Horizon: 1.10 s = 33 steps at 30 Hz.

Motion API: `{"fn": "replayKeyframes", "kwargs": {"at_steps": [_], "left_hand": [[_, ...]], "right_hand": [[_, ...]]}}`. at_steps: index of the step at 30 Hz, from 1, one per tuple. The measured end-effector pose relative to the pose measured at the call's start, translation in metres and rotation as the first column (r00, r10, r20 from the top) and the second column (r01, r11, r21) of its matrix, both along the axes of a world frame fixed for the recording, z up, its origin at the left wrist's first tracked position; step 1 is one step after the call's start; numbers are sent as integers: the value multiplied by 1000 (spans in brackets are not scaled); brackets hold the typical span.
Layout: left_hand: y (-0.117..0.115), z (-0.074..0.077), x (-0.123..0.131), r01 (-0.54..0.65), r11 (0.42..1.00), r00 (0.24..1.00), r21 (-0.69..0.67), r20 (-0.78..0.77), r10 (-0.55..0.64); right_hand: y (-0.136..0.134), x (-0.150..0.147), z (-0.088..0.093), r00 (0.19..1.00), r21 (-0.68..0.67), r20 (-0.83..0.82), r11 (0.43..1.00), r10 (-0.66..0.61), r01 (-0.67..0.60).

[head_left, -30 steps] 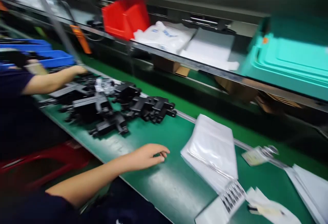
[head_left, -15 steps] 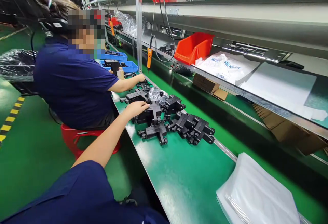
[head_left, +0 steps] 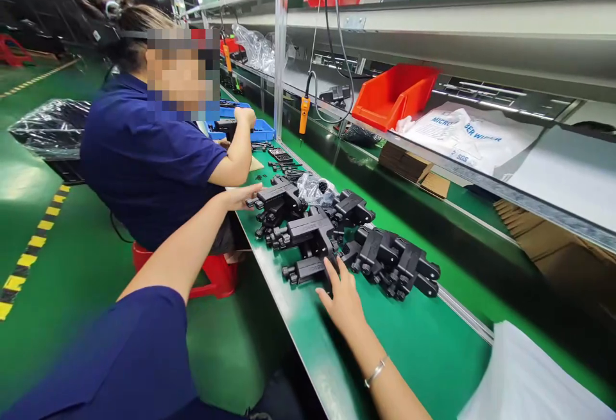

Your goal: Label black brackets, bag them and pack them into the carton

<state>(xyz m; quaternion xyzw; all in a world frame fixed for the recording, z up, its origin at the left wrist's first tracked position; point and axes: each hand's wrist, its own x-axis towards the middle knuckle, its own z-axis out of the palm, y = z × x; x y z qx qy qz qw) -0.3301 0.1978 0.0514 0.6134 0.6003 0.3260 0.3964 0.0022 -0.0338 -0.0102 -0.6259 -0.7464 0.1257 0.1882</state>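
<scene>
We log our right hand point(head_left: 344, 300) spread at the near black plastic T-shaped assembly point(head_left: 310, 269), our left hand point(head_left: 239, 197), grip unclear, at the far black plastic T-shaped assembly point(head_left: 280, 192), both crowded along the left edge of the green tabletop point(head_left: 414, 343), where a careless tug could snag and tip either.

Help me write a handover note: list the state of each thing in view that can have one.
Black parts, lying close together, some overlapping.
Left hand, fingers extended at the leftmost black part; grip unclear.
Right hand, open, fingers spread at another black part.
Clear bag, crumpled.
Nearer orange screwdriver, hanging tip down.
Largest red bin, upright, open-topped.
Nearer red stool, occupied.
Bracelet, worn.
</scene>
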Motion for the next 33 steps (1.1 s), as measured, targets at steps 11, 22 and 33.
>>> {"fn": "replayKeyframes", "kwargs": {"at_steps": [11, 22, 33], "left_hand": [[14, -74, 22, 22, 990, 916, -138, 399, 35], [-68, -71, 48, 42, 992, 876, -120, 483, 21], [-146, -80, 108, 261, 965, 865, -18, 449, -225]], "right_hand": [[5, -5, -42, 967, 134, 246, 991, -62, 29], [-49, 41, -45, 981, 154, 193, 988, -11, -19], [-151, 109, -39, 978, 108, 207, 994, -27, 4]]}}
